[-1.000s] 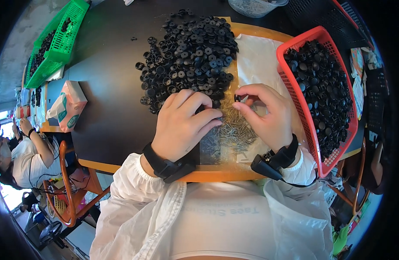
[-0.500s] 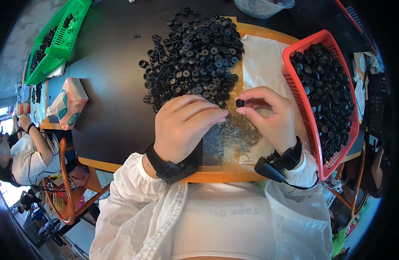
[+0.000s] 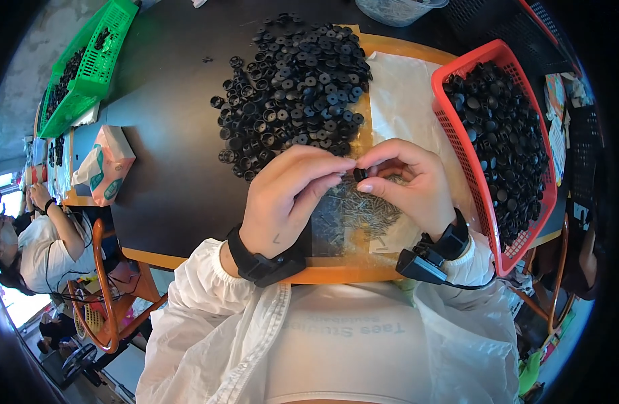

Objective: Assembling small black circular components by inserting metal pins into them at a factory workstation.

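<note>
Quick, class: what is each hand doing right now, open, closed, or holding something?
Left hand: fingers pinched together at the small black part.
Right hand: closed on that same black part.

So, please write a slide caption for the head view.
Both hands pinch one small black part above a pile of thin metal pins.

Small black part (image 3: 359,174) mostly hidden between fingertips; pin pile (image 3: 360,214) partly under right hand (image 3: 410,185).
</note>
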`<state>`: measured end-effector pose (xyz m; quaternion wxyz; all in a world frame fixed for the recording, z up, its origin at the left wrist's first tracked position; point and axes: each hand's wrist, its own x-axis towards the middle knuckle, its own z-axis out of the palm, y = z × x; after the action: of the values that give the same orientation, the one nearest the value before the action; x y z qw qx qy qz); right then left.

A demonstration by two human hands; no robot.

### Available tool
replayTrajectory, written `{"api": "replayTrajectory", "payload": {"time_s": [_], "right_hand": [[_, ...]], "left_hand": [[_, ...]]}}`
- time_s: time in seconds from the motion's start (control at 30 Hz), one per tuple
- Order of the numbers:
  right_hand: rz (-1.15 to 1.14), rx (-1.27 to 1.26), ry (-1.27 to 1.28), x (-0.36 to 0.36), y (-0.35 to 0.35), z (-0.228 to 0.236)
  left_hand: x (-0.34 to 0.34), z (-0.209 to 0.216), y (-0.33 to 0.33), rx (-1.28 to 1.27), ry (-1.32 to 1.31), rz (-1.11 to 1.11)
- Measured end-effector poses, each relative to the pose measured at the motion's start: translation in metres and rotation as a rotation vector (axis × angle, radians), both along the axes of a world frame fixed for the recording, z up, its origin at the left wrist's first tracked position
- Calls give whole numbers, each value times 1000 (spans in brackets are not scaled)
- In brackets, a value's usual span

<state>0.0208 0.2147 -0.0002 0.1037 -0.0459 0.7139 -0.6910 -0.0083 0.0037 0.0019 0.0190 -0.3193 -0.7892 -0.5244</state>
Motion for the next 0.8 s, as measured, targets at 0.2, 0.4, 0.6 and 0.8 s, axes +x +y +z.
{"api": "replayTrajectory", "payload": {"time_s": [0.2, 0.4, 0.6, 0.8], "right_hand": [[-7, 13, 46, 3, -3, -2], [0, 246, 274, 0, -2, 1], [-9, 183, 136, 2, -4, -4], [-30, 71, -37, 4, -3, -5]], "left_hand": [[8, -5, 1, 88, -206, 22], [7, -4, 2, 56, -173, 38], [9, -5, 1, 48, -137, 36], [7, -6, 0, 64, -87, 7]]}}
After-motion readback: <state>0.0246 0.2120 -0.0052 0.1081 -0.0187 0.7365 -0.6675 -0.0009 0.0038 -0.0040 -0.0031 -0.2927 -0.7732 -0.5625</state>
